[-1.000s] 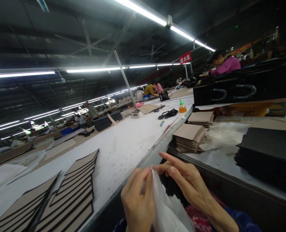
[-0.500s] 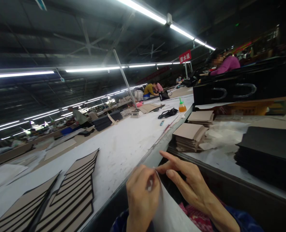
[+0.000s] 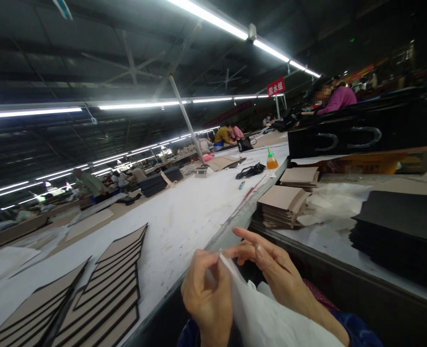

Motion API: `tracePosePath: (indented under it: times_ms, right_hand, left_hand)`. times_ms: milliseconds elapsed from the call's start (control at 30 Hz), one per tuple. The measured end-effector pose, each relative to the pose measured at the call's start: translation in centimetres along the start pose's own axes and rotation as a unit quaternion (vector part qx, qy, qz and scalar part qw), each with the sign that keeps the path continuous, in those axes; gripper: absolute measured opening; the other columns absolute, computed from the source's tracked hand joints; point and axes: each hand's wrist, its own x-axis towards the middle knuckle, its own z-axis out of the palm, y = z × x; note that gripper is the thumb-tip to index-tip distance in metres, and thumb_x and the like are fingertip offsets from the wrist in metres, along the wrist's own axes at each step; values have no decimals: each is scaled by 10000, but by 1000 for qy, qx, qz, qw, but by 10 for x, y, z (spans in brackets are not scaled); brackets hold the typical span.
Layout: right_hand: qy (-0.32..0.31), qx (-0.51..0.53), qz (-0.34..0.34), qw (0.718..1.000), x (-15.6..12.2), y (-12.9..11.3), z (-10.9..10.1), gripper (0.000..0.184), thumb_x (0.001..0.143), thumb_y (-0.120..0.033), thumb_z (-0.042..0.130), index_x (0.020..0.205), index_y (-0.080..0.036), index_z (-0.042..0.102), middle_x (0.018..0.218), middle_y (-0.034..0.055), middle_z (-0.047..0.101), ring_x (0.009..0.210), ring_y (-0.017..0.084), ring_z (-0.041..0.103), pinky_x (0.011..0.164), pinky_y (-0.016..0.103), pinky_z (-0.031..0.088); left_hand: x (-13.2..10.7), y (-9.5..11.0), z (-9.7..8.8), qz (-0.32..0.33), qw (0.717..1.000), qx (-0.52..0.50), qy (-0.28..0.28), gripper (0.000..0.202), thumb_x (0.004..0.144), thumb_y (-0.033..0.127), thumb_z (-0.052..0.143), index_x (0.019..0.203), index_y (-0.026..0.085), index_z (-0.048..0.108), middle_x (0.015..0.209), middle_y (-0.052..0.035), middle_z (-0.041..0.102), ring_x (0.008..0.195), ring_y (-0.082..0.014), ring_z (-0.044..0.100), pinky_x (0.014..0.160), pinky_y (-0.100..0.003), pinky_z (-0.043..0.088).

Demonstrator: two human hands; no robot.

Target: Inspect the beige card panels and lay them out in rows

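The left hand [image 3: 206, 299] has its fingers clenched on the top corner of a thin white sheet [image 3: 267, 313], which falls away below them. The right hand [image 3: 276, 270] lies just beside, fingers extended at that corner; whether they grip it cannot be told.

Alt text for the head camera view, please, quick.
The left hand and right hand hold up a white sheet by its top edge. Black-edged panels lie to the left, a tan stack and a black stack to the right.
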Motion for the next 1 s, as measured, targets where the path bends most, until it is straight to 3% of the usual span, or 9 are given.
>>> tracePosePath:
  times_ms: [233,433,567,700,800,900,1000]
  right_hand:
    - [5,211,107,971,3,-1,8,448,876,-515,542,1140,-170,648,899,94,723,754,180,624,764,318,458]
    - [-26,365,178,914,6,2,10,421,886,-491,544,1100,-153,675,889,67,717,701,126,626,672,222,475]
    - [-20,382,183,906,10,5,9,418,837,-498,607,1050,-148,686,854,66,707,767,140,640,647,207,479]
    - [-12,338,178,924,9,4,8,438,853,-535,570,1062,-164,673,874,66,710,733,137,646,669,226,488]
    - [-3,315,168,934,7,2,9,444,886,-546,510,1085,-180,663,900,60,712,701,126,641,703,247,486]
    - [4,295,143,945,5,1,11,442,895,-540,497,1090,-183,670,914,72,721,767,152,648,742,276,478]
    - [15,238,113,965,5,3,11,462,873,-556,520,1112,-187,666,926,90,726,802,184,646,779,320,470]
  left_hand:
    - [-2,14,5,-166,973,-141,74,78,727,164,675,681,184,614,681,21,600,608,-111,561,532,-192,454]
    - [0,14,-2,-227,953,-195,43,42,692,213,688,694,190,653,691,9,602,592,-117,538,526,-201,438]
    - [1,16,-3,-275,939,-206,33,102,617,225,743,667,184,664,653,14,608,571,-128,564,516,-207,457]
    - [-2,20,-2,-320,935,-133,72,104,638,261,737,711,190,713,676,0,672,624,-164,630,578,-230,514]
    - [-4,19,-5,-271,959,-60,61,102,672,281,725,724,194,733,700,-4,694,615,-160,641,565,-222,526]
    - [-3,17,-8,-158,987,-5,24,69,717,263,707,726,198,729,667,3,675,587,-137,625,555,-204,521]
    - [0,15,-11,-56,997,44,2,42,760,196,669,765,189,710,683,-2,673,606,-127,622,591,-202,523]
